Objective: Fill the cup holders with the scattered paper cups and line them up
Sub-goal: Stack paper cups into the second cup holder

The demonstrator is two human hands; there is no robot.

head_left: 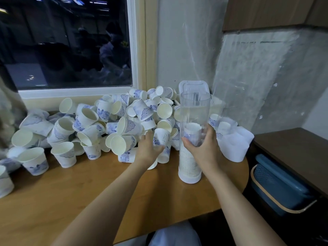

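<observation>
Cup holder [194,107] in curled right hand [204,148]

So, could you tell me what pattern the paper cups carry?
The paper cups are white with blue prints; head view.

The right hand [202,148] is gripping the clear cup holder [194,107], standing upright on the wooden table [88,185]. The left hand [148,150] is grasping a paper cup [161,136] at the near edge of the pile [106,119].
</observation>
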